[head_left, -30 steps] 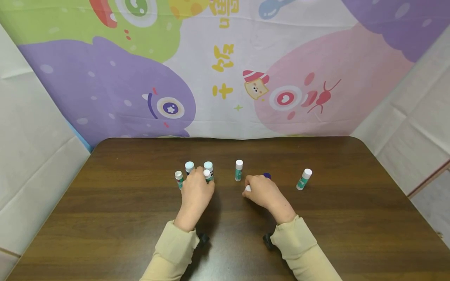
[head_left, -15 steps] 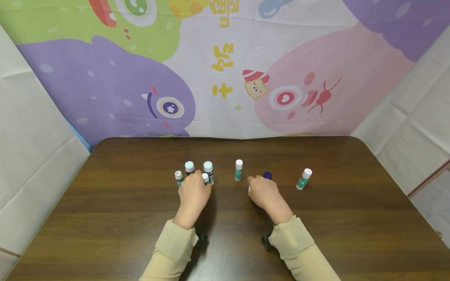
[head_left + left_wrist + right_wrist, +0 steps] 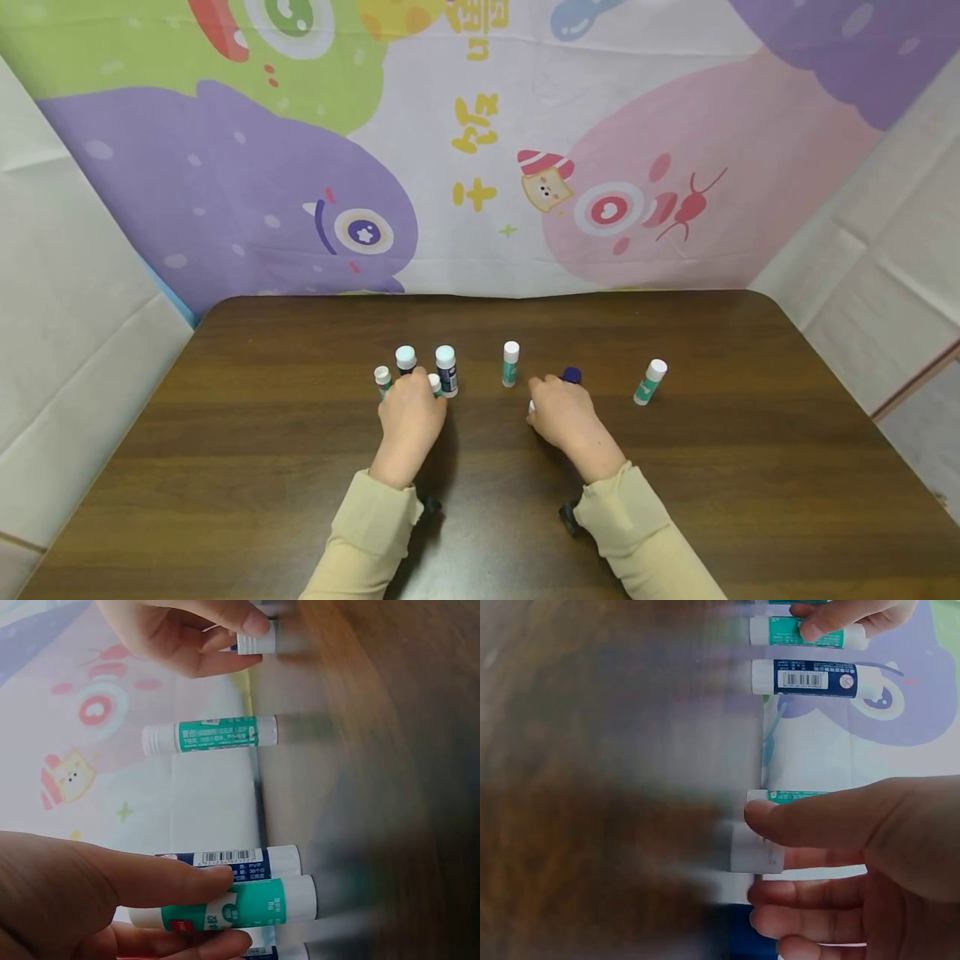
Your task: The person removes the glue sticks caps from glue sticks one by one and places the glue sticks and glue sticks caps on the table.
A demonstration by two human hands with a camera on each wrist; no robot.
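Note:
My left hand (image 3: pixel 411 412) pinches a green glue stick (image 3: pixel 259 904) with a white cap between thumb and fingers, upright at the table. Close around it stand two navy glue sticks (image 3: pixel 446 372) with pale caps and another small green glue stick (image 3: pixel 383 377), partly hidden by the hand. My right hand (image 3: pixel 562 408) holds a small white cap (image 3: pixel 756 851) between thumb and forefinger, low over the table. Just beyond those fingers is a dark blue cap (image 3: pixel 572 376), partly covered by the hand in the head view.
One green glue stick (image 3: pixel 510 367) stands upright between the hands, farther back. Another green glue stick (image 3: pixel 650 383) stands to the right of my right hand. A printed cloth (image 3: pixel 480 250) hangs behind the brown table (image 3: pixel 480 533).
My left hand has drawn the green glue stick slightly left and nearer, uncovering more of the right navy one. My right hand shifted a little right with the white cap, then held still.

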